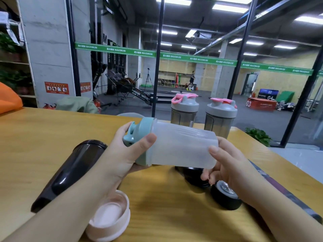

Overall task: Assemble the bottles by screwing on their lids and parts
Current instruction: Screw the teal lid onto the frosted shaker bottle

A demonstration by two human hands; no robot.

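Held sideways above the table [43, 130], the clear bottle [181, 145] has its teal lid [139, 135] gripped by the left hand [122, 154], base clasped by the right hand [227, 165]; tightening seems underway, probably needing another twist.

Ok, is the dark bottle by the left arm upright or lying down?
Lying down. The dark bottle rests on its side on the table, open mouth facing away, no lid on it.

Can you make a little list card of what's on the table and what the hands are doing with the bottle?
held bottle: frosted clear bottle, lying sideways above the table
its lid: teal lid, on the bottle
left hand: grips the lid end
right hand: holds the bottle's base
finished bottles: two grey bottles with pink-trimmed lids, upright at the back
loose parts: dark bottle body lying down, pink cup, black lid
table: yellow wood
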